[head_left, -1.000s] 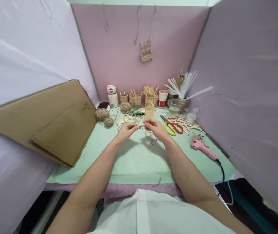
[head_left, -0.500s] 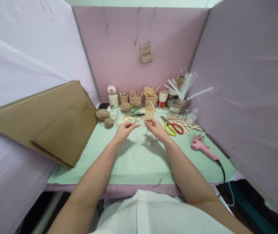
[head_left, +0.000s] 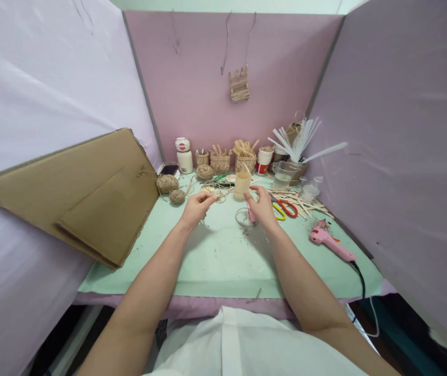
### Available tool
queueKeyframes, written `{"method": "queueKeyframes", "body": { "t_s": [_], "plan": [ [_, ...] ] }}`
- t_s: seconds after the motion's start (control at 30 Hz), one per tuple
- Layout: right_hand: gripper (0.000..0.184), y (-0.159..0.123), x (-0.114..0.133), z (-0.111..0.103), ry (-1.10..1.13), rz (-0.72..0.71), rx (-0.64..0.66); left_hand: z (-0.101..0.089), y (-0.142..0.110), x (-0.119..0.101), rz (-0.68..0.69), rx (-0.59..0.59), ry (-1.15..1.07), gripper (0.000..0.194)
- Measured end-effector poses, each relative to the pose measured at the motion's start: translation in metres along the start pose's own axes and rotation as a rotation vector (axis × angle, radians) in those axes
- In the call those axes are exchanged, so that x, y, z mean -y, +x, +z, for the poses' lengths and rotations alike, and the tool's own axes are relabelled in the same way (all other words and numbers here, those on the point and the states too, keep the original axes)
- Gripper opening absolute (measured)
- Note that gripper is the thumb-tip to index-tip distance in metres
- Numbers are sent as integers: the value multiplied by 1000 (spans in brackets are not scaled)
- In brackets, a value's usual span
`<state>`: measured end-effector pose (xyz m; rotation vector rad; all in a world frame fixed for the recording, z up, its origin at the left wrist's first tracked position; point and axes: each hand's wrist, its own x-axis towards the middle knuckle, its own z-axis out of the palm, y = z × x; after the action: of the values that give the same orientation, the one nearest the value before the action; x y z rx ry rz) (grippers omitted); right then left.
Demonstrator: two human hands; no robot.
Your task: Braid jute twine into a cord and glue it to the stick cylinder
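My left hand is closed in a pinch over the table, with what looks like a thin piece of twine at its fingertips; most of it is hidden. My right hand holds nothing, its thumb and fingers apart. Just beyond its fingertips stands a small pale wooden cup, upright with a stick in it. Beside the right thumb a thin wire ring lies on the table near a slim pink object. Scissors with red and yellow handles lie partly behind the right hand.
Twine balls and a cardboard sheet are at left. Baskets of sticks, a white bottle and a red-white cup line the back. Wood strips and a pink glue gun lie at right.
My hands have moved apart. The right hand has opened from its pinch and shifted right, uncovering the pink object; the left stays pinched, slightly farther left relative to the cup.
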<state>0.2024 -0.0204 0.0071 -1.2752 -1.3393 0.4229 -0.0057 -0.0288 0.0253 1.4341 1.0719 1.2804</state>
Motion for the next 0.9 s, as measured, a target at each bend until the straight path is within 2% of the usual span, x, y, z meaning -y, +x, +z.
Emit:
{"method": "queueKeyframes", "body": {
  "t_s": [0.1, 0.17, 0.27, 0.33, 0.47, 0.6, 0.9],
  "plan": [
    [27, -8, 11, 5, 17, -174, 125, 4, -5, -5, 27, 47, 89, 29],
    [30, -14, 19, 6, 84, -227, 229, 6, -7, -7, 55, 74, 133, 30],
    [40, -22, 26, 6, 163, -211, 429, 10, -9, -9, 89, 84, 173, 30],
    [39, -24, 27, 7, 215, -175, 515, 12, -9, -9, 104, 85, 197, 30],
    [20, -24, 25, 10, 195, -105, 503, 13, -9, -7, 101, 96, 229, 30],
    [25, -23, 25, 10, 164, -82, 440, 11, -8, -3, 69, 114, 182, 29],
    [28, -23, 29, 11, 353, 82, 412, 14, -10, -7, -1, 155, 101, 29]
  ]
}}
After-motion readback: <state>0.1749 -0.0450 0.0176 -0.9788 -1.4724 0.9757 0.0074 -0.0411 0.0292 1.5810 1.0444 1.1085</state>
